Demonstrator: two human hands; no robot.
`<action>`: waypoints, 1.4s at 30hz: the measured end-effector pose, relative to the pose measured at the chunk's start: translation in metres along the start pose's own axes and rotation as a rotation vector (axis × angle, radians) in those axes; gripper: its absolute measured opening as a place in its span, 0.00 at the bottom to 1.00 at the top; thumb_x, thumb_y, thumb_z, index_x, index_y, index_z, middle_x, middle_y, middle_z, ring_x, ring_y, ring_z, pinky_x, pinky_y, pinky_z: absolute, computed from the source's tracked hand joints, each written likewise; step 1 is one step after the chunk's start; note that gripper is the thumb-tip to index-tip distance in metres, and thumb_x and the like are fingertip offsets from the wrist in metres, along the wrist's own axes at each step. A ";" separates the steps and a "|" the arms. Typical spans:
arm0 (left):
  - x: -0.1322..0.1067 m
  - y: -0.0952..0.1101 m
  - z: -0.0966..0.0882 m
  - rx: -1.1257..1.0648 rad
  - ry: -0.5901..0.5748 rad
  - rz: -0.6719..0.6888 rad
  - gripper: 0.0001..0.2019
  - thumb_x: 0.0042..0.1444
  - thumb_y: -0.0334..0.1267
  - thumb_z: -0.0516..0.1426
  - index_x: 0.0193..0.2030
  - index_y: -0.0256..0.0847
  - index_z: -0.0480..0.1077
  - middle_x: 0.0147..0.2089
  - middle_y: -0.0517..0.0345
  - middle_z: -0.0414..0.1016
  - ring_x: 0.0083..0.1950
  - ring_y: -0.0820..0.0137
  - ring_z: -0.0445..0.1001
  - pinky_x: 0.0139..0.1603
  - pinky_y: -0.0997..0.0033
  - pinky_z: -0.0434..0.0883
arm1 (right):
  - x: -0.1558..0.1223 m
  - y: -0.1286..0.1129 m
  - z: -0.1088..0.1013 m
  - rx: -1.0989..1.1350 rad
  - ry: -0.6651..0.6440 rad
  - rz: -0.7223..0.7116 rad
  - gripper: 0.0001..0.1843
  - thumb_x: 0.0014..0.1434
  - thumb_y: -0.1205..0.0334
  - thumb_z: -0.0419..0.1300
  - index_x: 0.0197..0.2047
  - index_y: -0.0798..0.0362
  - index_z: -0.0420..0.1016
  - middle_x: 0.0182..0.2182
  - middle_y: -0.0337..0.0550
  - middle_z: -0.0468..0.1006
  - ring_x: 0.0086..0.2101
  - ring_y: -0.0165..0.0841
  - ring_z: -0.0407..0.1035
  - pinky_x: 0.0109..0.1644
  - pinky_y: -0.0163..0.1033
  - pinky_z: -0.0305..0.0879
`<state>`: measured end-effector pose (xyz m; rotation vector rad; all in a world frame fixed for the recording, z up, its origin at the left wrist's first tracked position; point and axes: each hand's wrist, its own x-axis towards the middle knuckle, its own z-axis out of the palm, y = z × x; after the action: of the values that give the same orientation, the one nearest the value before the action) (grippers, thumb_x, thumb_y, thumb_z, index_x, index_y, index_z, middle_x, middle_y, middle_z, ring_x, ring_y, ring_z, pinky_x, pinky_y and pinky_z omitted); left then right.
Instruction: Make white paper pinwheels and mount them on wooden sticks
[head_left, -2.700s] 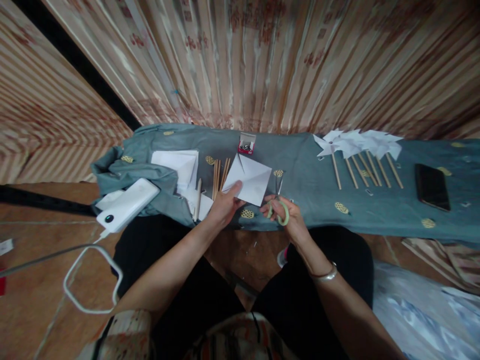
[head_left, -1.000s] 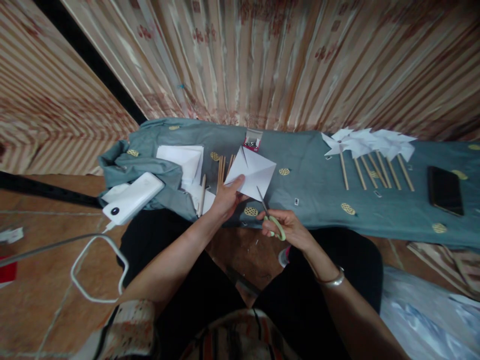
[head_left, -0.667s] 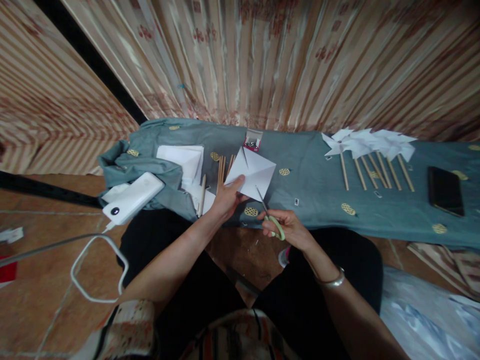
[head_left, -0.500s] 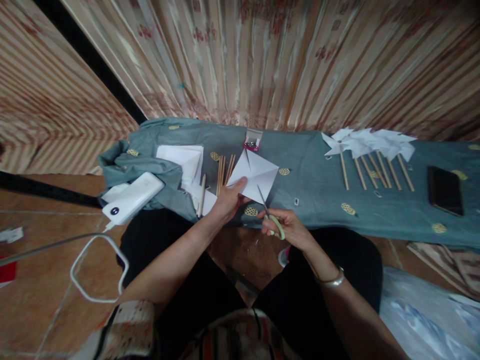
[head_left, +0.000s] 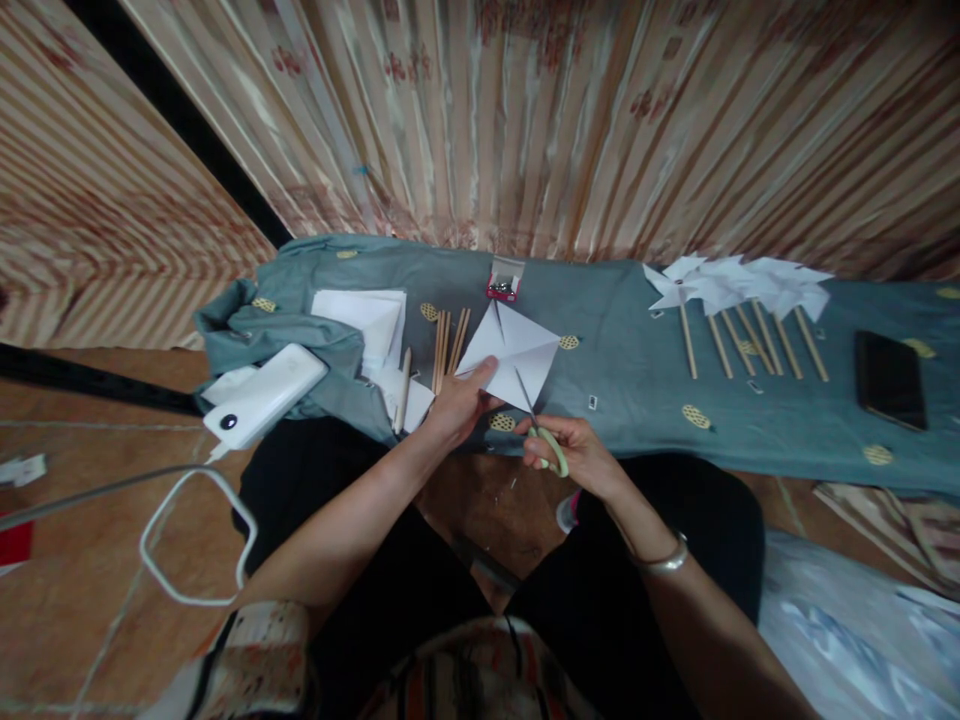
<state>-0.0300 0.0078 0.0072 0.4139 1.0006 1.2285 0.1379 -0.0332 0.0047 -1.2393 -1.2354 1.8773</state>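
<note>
Pinched at its lower left edge, a square white sheet of paper (head_left: 517, 345) is held by my left hand (head_left: 463, 397), thumb on top and fingers beneath. A slit runs inward from its top corner, and crease lines meet near its middle. My right hand (head_left: 566, 450) is closed round the green handles of a pair of scissors (head_left: 556, 452). The blades lie at the paper's lower corner and point toward its centre. Just beyond the paper stands a small red box of metal pins (head_left: 502, 283). Several wooden sticks (head_left: 448, 345) lie left of the paper.
Several paper pinwheels on sticks (head_left: 739, 290) lie to the right on the green cloth (head_left: 622, 390), with a dark phone (head_left: 890, 380) past them. To the left are stacked white paper (head_left: 360, 312), a pale pen-like stick (head_left: 403, 390) and a white power bank (head_left: 266, 397) with a cable.
Almost nothing differs. The paper and my left hand have shifted very slightly to the right; the scissors stay at the lower corner of the sheet.
</note>
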 end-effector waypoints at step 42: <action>-0.002 -0.001 0.001 0.025 -0.014 -0.012 0.16 0.43 0.41 0.68 0.36 0.35 0.74 0.35 0.53 0.78 0.32 0.72 0.72 0.31 0.72 0.71 | 0.001 -0.001 0.002 -0.019 0.059 -0.014 0.24 0.38 0.44 0.72 0.30 0.54 0.76 0.17 0.35 0.73 0.18 0.24 0.65 0.21 0.30 0.63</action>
<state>-0.0286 0.0056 0.0073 0.4343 1.0060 1.2018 0.1356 -0.0331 0.0052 -1.2838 -1.2301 1.8096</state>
